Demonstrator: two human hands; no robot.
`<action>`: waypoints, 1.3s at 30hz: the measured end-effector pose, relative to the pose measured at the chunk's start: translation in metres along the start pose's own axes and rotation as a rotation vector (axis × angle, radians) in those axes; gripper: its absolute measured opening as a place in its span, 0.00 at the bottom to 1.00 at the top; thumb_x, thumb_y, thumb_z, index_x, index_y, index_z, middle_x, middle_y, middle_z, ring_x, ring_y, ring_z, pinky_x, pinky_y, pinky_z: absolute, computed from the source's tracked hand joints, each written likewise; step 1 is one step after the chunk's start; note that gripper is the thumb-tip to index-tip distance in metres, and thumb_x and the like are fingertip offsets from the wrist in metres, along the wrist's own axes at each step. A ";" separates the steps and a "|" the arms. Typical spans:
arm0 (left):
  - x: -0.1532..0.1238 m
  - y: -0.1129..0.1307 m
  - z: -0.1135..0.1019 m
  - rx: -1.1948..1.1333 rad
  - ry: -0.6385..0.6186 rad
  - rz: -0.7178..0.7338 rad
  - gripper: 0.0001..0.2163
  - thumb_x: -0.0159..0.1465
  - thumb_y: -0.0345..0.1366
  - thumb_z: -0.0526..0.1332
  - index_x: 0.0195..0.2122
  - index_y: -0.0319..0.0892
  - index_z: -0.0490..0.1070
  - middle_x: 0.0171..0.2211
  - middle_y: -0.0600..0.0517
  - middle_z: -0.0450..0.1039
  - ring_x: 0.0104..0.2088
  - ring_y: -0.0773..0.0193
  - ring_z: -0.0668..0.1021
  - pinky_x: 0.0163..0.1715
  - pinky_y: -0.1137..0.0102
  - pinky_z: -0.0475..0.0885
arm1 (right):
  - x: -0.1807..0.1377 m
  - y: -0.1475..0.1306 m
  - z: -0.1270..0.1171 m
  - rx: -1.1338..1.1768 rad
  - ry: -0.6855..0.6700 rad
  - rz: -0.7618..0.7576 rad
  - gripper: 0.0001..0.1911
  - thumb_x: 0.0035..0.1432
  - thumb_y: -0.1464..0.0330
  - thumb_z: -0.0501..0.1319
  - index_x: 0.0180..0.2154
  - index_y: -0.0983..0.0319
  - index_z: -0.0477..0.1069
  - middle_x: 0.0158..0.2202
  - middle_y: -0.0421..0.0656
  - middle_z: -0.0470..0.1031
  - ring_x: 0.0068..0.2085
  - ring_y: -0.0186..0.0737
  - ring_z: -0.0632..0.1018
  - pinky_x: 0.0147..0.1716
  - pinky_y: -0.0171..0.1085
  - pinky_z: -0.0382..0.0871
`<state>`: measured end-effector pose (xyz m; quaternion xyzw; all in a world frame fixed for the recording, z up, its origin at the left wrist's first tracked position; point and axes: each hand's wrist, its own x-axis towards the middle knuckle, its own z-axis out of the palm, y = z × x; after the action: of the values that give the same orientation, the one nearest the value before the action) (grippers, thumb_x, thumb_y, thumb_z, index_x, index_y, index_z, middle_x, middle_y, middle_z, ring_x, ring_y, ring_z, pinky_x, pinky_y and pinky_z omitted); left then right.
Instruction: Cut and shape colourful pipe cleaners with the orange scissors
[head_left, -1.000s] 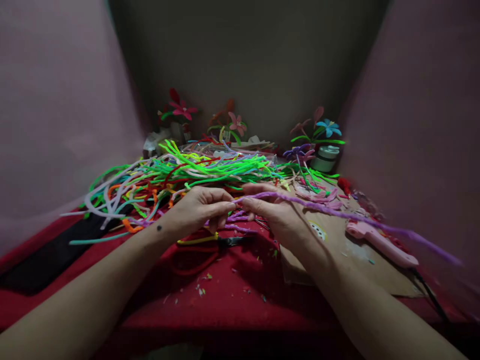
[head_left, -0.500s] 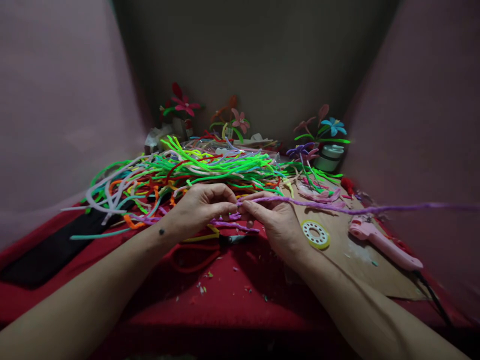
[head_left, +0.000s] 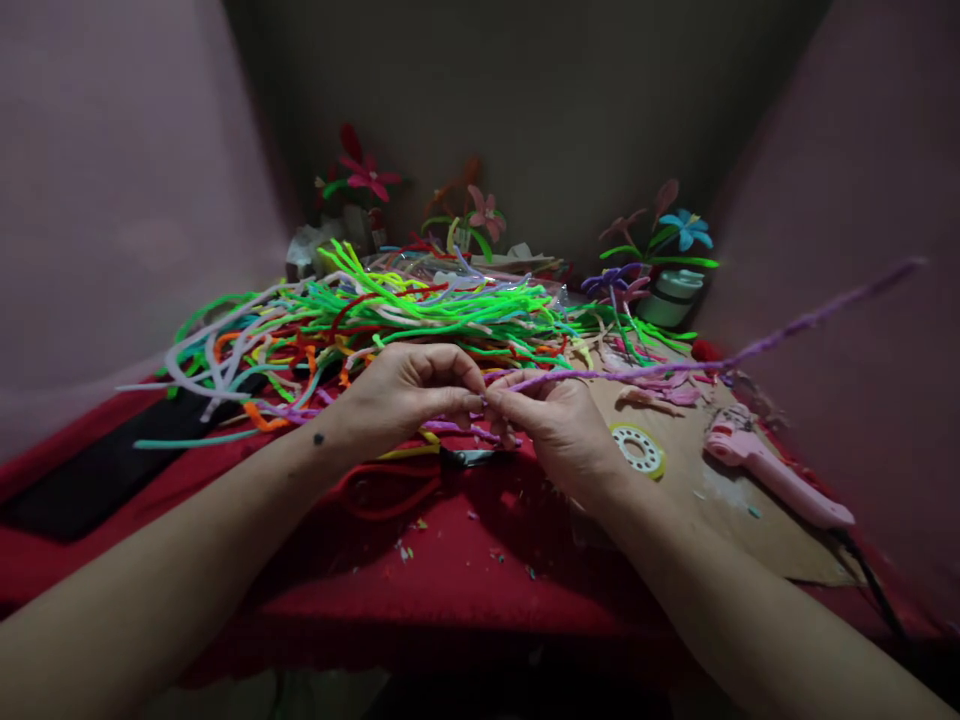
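My left hand (head_left: 405, 395) and my right hand (head_left: 559, 430) meet fingertip to fingertip over the red cloth (head_left: 465, 570), both pinched on one end of a long purple pipe cleaner (head_left: 750, 350). The pipe cleaner runs from the pinch out to the right and rises in the air toward the right wall. A big heap of coloured pipe cleaners (head_left: 390, 320) lies just behind my hands. Short purple pieces (head_left: 457, 430) lie under my fingers.
A brown cardboard sheet (head_left: 720, 510) on the right carries a pink glue gun (head_left: 772, 475) with a black cord, and a white and yellow ring (head_left: 637, 450). Pliers with yellow handles (head_left: 450, 455) lie below my hands. Pipe-cleaner flowers (head_left: 480, 215) stand at the back. A black strip (head_left: 112, 470) lies at the left.
The free end of the purple pipe cleaner has swung from low at the right up into the air. My hands stay pinched together and have shifted slightly. The ring came into view.
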<state>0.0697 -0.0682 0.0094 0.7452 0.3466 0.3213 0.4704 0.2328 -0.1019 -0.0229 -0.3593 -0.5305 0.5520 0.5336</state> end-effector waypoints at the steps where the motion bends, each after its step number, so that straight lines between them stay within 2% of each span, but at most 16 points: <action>1: 0.000 0.000 0.000 -0.017 -0.012 0.003 0.02 0.54 0.30 0.62 0.29 0.38 0.71 0.25 0.55 0.74 0.27 0.70 0.75 0.28 0.77 0.70 | 0.000 0.000 0.000 0.007 -0.004 0.000 0.10 0.50 0.63 0.62 0.25 0.64 0.70 0.19 0.38 0.68 0.21 0.30 0.66 0.20 0.32 0.57; 4: 0.001 -0.002 -0.001 -0.082 -0.061 -0.003 0.02 0.55 0.29 0.61 0.30 0.38 0.70 0.26 0.54 0.74 0.28 0.70 0.75 0.30 0.76 0.71 | -0.001 -0.002 0.001 0.008 -0.013 -0.012 0.10 0.50 0.63 0.63 0.25 0.64 0.71 0.18 0.37 0.67 0.20 0.30 0.66 0.20 0.32 0.57; 10: 0.004 -0.014 -0.004 -0.177 -0.137 -0.053 0.04 0.55 0.31 0.62 0.31 0.38 0.68 0.26 0.53 0.74 0.25 0.69 0.75 0.26 0.75 0.71 | 0.000 -0.002 0.001 -0.001 -0.003 0.012 0.09 0.48 0.63 0.63 0.25 0.63 0.70 0.18 0.37 0.67 0.20 0.30 0.65 0.19 0.32 0.57; 17: 0.003 -0.009 0.002 -0.032 -0.114 -0.068 0.07 0.55 0.36 0.63 0.30 0.38 0.68 0.23 0.53 0.73 0.22 0.69 0.75 0.22 0.76 0.69 | -0.002 0.004 -0.002 -0.011 -0.026 -0.003 0.09 0.50 0.66 0.60 0.22 0.64 0.69 0.17 0.37 0.65 0.18 0.29 0.64 0.18 0.31 0.56; 22: 0.000 -0.006 0.010 0.113 -0.027 0.060 0.07 0.56 0.36 0.60 0.31 0.38 0.69 0.26 0.53 0.73 0.26 0.68 0.74 0.26 0.75 0.69 | -0.005 0.006 -0.003 0.013 0.013 -0.033 0.09 0.49 0.67 0.60 0.20 0.64 0.67 0.17 0.36 0.65 0.18 0.29 0.64 0.17 0.31 0.55; 27: -0.003 -0.013 0.016 0.573 0.081 0.352 0.05 0.58 0.33 0.56 0.28 0.40 0.70 0.24 0.53 0.72 0.25 0.70 0.71 0.28 0.76 0.65 | -0.006 0.002 0.001 -0.090 0.124 0.000 0.08 0.48 0.70 0.59 0.20 0.63 0.66 0.16 0.35 0.64 0.18 0.28 0.63 0.17 0.31 0.54; 29: -0.004 -0.016 0.017 0.698 0.107 0.415 0.07 0.59 0.34 0.54 0.29 0.40 0.70 0.25 0.53 0.72 0.25 0.70 0.72 0.28 0.76 0.65 | -0.006 0.002 0.002 -0.132 0.150 -0.004 0.08 0.48 0.70 0.58 0.19 0.63 0.66 0.16 0.35 0.65 0.19 0.29 0.64 0.18 0.31 0.55; 33: -0.003 -0.016 0.015 0.658 0.114 0.345 0.06 0.59 0.35 0.55 0.32 0.40 0.70 0.26 0.52 0.73 0.25 0.69 0.73 0.27 0.76 0.65 | -0.005 0.005 0.000 -0.073 0.111 -0.024 0.08 0.49 0.70 0.57 0.20 0.63 0.67 0.16 0.35 0.65 0.19 0.29 0.64 0.18 0.32 0.55; 39: -0.001 -0.010 0.013 0.316 0.033 0.133 0.06 0.58 0.37 0.56 0.32 0.39 0.67 0.24 0.54 0.70 0.23 0.70 0.72 0.24 0.76 0.66 | -0.004 0.009 -0.003 0.012 0.055 -0.010 0.10 0.49 0.69 0.59 0.18 0.63 0.66 0.15 0.35 0.62 0.17 0.28 0.61 0.17 0.32 0.53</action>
<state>0.0779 -0.0723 -0.0042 0.8256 0.3506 0.3055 0.3196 0.2350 -0.1039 -0.0328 -0.3686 -0.5143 0.5422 0.5529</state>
